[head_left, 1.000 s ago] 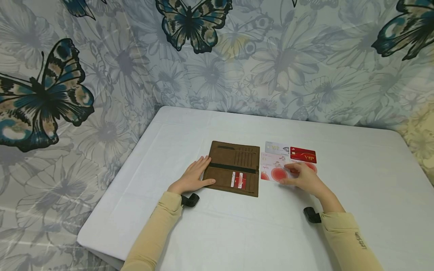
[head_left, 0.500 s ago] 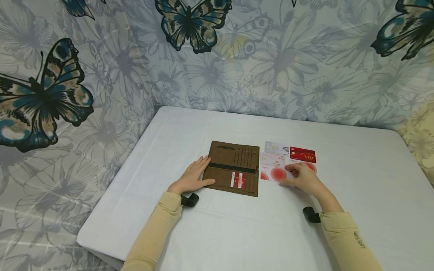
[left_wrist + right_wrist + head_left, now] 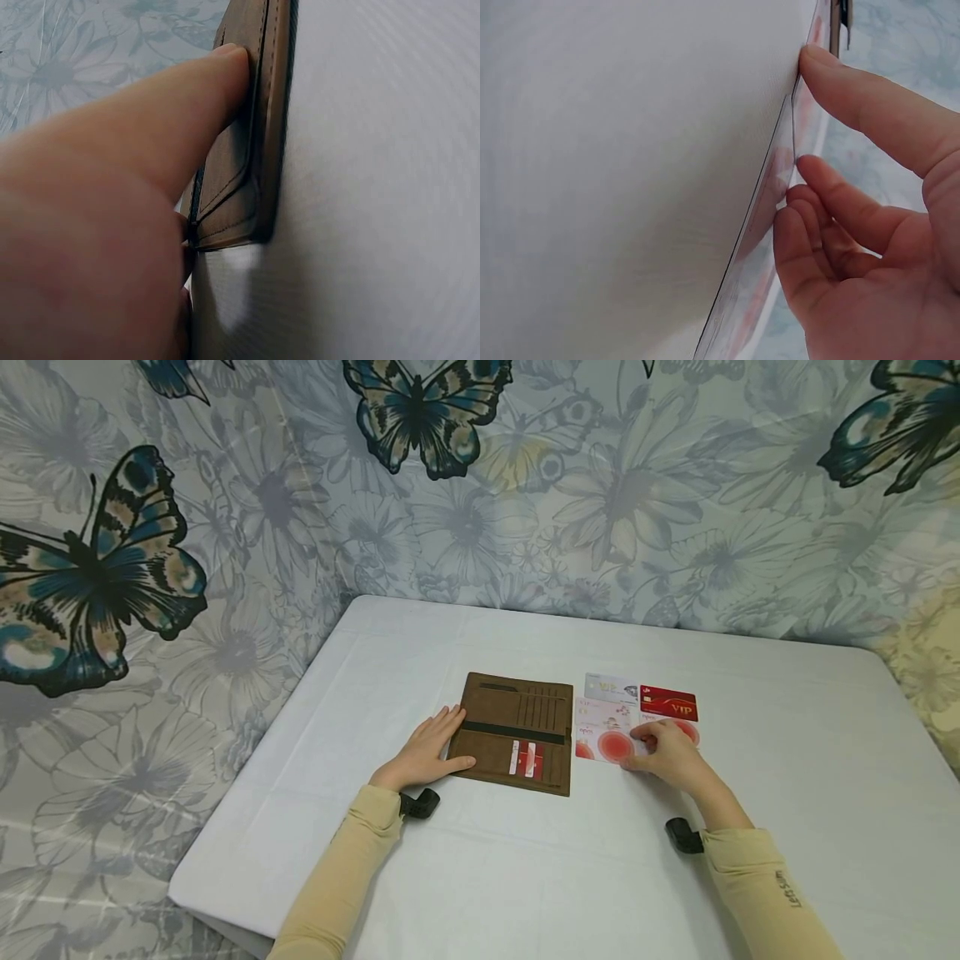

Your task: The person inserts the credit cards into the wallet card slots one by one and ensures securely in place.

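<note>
VIP card (image 3: 669,702) behind R hand (image 3: 670,754)

Open brown wallet (image 3: 517,732) beside white-red cards (image 3: 609,742)

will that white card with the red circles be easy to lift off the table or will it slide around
The white card with red circles looks thin and stiff, probably light. Lying flat on the smooth white table, it likely slides before lifting. The right hand has fingertips at its edge, probably the easiest way to tip it up.
</note>
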Motion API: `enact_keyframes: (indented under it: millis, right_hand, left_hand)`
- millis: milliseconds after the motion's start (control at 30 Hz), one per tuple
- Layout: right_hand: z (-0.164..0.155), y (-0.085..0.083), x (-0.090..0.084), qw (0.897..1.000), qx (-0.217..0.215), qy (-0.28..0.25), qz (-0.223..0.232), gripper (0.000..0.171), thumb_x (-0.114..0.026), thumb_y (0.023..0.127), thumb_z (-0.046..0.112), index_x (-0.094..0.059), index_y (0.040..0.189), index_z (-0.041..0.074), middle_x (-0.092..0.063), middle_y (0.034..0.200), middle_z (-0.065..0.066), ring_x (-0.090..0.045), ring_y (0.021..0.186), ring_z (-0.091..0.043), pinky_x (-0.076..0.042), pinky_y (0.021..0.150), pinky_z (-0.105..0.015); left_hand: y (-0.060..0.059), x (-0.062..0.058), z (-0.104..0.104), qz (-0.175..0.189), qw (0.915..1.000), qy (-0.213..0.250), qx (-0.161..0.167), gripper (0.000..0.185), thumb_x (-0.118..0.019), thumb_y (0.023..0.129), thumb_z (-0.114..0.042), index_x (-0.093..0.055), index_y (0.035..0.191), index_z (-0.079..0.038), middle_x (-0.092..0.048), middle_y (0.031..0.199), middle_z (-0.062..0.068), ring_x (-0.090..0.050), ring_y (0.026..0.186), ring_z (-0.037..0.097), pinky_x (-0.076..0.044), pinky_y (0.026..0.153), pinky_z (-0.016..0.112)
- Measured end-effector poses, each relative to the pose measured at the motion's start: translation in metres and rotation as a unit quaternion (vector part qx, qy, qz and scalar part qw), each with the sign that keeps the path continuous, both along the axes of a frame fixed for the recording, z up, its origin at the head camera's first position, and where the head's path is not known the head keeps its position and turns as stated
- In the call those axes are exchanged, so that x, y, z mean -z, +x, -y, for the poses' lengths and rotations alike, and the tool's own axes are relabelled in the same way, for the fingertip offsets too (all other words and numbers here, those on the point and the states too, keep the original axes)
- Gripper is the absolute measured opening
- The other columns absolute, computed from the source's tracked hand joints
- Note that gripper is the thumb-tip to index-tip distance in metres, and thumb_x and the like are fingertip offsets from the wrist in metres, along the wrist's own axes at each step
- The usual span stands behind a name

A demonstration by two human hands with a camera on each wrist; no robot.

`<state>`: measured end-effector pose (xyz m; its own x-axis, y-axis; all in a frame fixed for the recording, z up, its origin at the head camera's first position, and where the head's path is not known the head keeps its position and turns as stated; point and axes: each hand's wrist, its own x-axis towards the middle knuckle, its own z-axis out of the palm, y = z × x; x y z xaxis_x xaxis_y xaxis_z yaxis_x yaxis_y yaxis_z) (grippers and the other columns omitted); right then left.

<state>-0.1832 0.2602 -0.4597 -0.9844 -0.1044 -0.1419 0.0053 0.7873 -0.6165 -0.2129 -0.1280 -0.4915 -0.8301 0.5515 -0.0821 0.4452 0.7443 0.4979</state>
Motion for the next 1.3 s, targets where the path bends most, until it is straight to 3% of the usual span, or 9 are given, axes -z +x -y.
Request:
enact_keyframes:
  millis: [167, 400, 867, 1133, 1300]
  right_hand:
    - [0.0013, -0.0011, -0.0003, 1.000, 0.003, 0.005, 0.005, 0.054, -0.080, 0.073, 0.018, -0.055, 0.111, -0.010, -0.047, 0.101, -0.021, -0.044, 0.090, -0.033, -0.046, 0.081, -0.045]
    - [0.0012, -0.0022, -0.0014, 1.000, 0.001, -0.016, -0.008, 0.054, -0.082, 0.069, 0.012, -0.047, 0.106, -0.007, -0.048, 0.092, -0.017, -0.043, 0.085, -0.030, -0.044, 0.072, -0.037]
    - [-0.0004, -0.0007, -0.0012, 0.999, 0.009, -0.042, -0.028, 0.046, -0.077, 0.074, 0.003, -0.044, 0.106, -0.005, -0.049, 0.095, -0.018, -0.045, 0.087, -0.030, -0.048, 0.077, -0.039]
    - [-0.0002, -0.0001, -0.0036, 0.998, 0.013, -0.064, -0.027, 0.037, -0.070, 0.078, -0.002, -0.043, 0.104, -0.004, -0.051, 0.089, -0.015, -0.049, 0.081, -0.026, -0.049, 0.065, -0.021]
    - [-0.0005, 0.0016, -0.0049, 0.997, 0.016, -0.069, -0.038, 0.031, -0.068, 0.081, -0.003, -0.046, 0.103, -0.004, -0.056, 0.089, -0.016, -0.052, 0.080, -0.026, -0.050, 0.066, -0.021]
  left_hand:
    - [0.0013, -0.0024, 0.0000, 0.005, 1.0000, 0.005, -0.001, 0.085, -0.054, 0.090, -0.049, -0.010, 0.149, -0.007, -0.006, 0.154, 0.009, -0.001, 0.139, 0.021, -0.001, 0.111, 0.040]
    - [0.0007, -0.0027, -0.0004, 0.008, 1.0000, 0.001, -0.002, 0.085, -0.053, 0.090, -0.050, -0.009, 0.150, -0.008, -0.005, 0.154, 0.009, 0.000, 0.139, 0.021, -0.001, 0.111, 0.040]
    - [-0.0012, 0.0020, 0.0004, 0.008, 1.0000, 0.005, -0.002, 0.085, -0.053, 0.090, -0.050, -0.010, 0.150, -0.009, -0.005, 0.154, 0.008, 0.000, 0.139, 0.020, -0.002, 0.111, 0.040]
    - [-0.0002, 0.0006, 0.0003, 0.009, 0.9999, 0.006, -0.002, 0.084, -0.053, 0.090, -0.050, -0.010, 0.150, -0.008, -0.006, 0.154, 0.009, 0.000, 0.139, 0.020, -0.001, 0.111, 0.040]
    - [-0.0001, 0.0004, 0.0004, 0.004, 1.0000, 0.003, -0.002, 0.084, -0.053, 0.090, -0.049, -0.010, 0.150, -0.008, -0.006, 0.154, 0.009, -0.001, 0.139, 0.020, -0.001, 0.111, 0.040]
